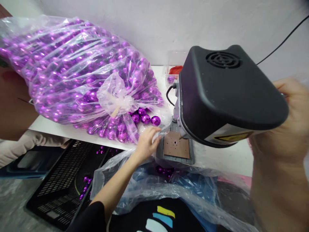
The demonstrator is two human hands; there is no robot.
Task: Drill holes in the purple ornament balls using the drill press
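My left hand (pixel 147 143) is at the left edge of the drill press base (pixel 191 158), its fingers curled on a fold of clear plastic bag. Just beyond it lie loose shiny purple faceted balls (pixel 145 119) at the bag's mouth. A brown board (pixel 175 146) with a dark hole and several small marks rests on the base. Above it, the black drill press head (pixel 231 93) hides the tool's tip. My right hand (pixel 289 106), blurred, is closed around a mostly hidden feed handle on the head's right side.
A big clear bag (pixel 116 93) full of purple balls covers the table's left. Behind the press stands a clear box (pixel 173 59) with something red. A black crate (pixel 55 190) is below left; clear plastic (pixel 154 190) with purple balls covers my lap. Another person's sleeve (pixel 31 145) shows at left.
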